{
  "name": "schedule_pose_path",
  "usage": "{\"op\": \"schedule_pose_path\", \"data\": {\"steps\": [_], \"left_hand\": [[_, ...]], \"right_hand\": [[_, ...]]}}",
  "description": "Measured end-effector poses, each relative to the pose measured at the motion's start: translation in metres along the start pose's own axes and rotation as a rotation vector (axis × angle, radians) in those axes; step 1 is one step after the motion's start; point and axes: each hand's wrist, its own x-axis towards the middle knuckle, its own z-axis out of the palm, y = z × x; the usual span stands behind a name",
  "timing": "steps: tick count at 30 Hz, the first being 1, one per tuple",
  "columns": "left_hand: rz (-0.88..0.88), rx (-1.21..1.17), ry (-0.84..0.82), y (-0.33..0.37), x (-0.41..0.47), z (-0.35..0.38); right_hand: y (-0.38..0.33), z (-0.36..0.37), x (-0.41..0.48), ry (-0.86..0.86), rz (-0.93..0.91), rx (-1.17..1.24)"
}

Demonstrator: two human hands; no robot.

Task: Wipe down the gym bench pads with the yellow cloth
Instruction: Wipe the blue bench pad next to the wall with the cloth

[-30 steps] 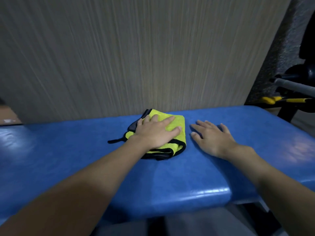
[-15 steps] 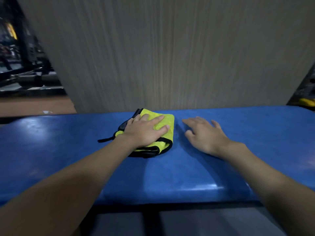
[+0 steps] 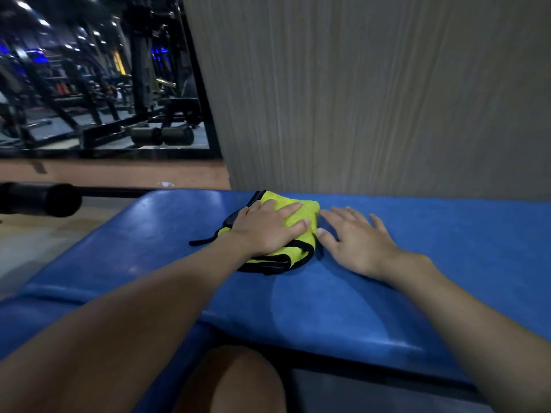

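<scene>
While left hand (image 3: pixel 267 226) flattens yellow cloth (image 3: pixel 293 234), no writing shows.

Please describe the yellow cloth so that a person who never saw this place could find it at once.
Look at the long blue bench pad in front of the grey wall panel. Near its far edge, the left hand lies flat on a folded cloth, beside the bare right hand. It is the only bright yellow-green thing there, edged in black.
</scene>
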Motion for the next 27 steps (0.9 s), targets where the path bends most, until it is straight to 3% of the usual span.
{"op": "schedule_pose_path", "data": {"steps": [4, 7, 11, 20, 27], "left_hand": [[-0.049, -0.014, 0.030, -0.051, -0.009, -0.005], [-0.105, -0.032, 0.056, -0.087, -0.015, -0.009], [-0.173, -0.030, 0.078, -0.135, -0.015, -0.011], [-0.350, -0.036, 0.110, -0.228, -0.020, -0.022], [-0.500, -0.072, 0.121, -0.243, -0.033, -0.028]], "right_hand": [[-0.037, 0.011, 0.021, -0.027, -0.014, -0.093], [-0.067, 0.014, 0.035, 0.018, -0.091, -0.022], [-0.100, 0.036, 0.047, -0.092, -0.151, -0.039], [-0.102, 0.051, 0.051, -0.084, -0.133, -0.108], [-0.100, 0.051, 0.049, -0.080, -0.136, -0.090]]}}
